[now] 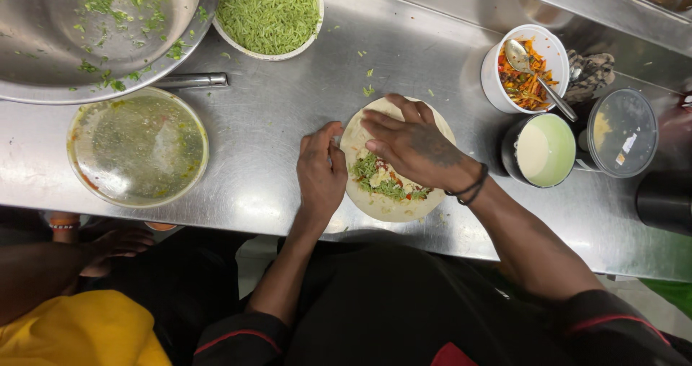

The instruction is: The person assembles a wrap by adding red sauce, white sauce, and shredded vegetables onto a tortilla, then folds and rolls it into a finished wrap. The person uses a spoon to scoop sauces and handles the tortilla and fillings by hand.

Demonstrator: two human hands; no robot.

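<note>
A person in a dark top with red piping leans over a steel table (288, 121), both hands at a round flatbread (382, 200) that lies flat near the table's front edge. The right hand (414, 146) is spread open, palm down, fingers resting on the flatbread's far half above a heap of shredded greens, pale chunks and red bits of filling (382, 179). A dark band sits on that wrist. The left hand (322, 168) lies open at the flatbread's left rim, fingertips touching or just at its edge; it grips nothing.

To the right of the flatbread stands a white tub (537, 45) of orange and green vegetable strips with a metal spoon (533, 70) resting in it, handle pointing toward the person. Just beside it is a dark cup of pale creamy sauce (542, 150), then a lidded clear container (621, 132). A crumpled cloth (591, 74) lies behind them.

At the far edge a white bowl (268, 13) holds chopped green shreds. A large steel basin (94, 34) flecked with herbs fills the left corner, and below it sits a glass bowl (137, 146) with an oily residue. At lower left, another person's arm and a yellow garment (79, 330) show below the table's edge.
</note>
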